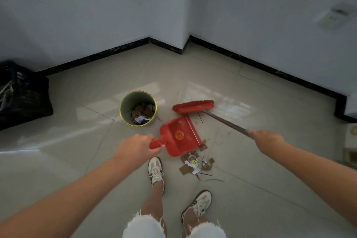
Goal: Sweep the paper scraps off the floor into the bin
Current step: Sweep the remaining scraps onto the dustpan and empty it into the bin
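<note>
My left hand (136, 146) grips the handle of a red dustpan (178, 135) that rests on the tiled floor, its open lip facing right. A pile of brown and white paper scraps (195, 163) lies just below the pan's lip. My right hand (267, 140) holds the dark stick of a red broom (193, 106), whose head sits on the floor just beyond the dustpan. A round bin with a yellow rim (138, 108) stands left of the broom head, with scraps in its bottom.
A black crate (23, 94) sits against the left wall. Black skirting (251, 61) runs along the walls and a jutting corner behind the bin. My feet in white sneakers (155, 170) stand just below the scraps. A box edge (350, 147) shows at far right.
</note>
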The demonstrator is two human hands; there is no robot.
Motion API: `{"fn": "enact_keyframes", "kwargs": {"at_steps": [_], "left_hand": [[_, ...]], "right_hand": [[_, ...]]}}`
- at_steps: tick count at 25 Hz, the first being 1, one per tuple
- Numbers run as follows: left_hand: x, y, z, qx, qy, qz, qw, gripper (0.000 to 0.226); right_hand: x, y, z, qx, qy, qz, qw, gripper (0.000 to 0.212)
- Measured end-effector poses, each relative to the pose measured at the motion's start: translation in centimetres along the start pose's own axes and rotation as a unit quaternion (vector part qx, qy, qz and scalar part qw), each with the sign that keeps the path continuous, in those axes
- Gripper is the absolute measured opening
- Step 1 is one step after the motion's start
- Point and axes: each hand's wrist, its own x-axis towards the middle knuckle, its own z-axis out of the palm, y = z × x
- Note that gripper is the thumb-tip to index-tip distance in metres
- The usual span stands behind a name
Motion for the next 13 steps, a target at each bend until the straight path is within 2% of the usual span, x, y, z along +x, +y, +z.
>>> {"fn": "enact_keyframes", "kwargs": {"at_steps": [6, 11, 13], "left_hand": [[-2.3, 1.6, -1.3, 0.084, 0.061, -0.006, 0.995, 0.052], [-4.1, 2.8, -0.4, 0.121, 0.072, -0.003, 0.990, 0.054], [-4.9, 3.3, -0.1, 0.137, 0.077, 0.008, 0.988, 0.053]], "right_hand": [[-8.7, 3.5, 15.8, 0.117, -0.037, -0.011, 0.992, 0.062], [-15.7, 4.4, 22.3, 0.222, -0.040, -0.001, 0.974, 0.066], [-18.2, 5.2, 23.5, 0.300, -0.039, 0.028, 0.953, 0.069]]}}
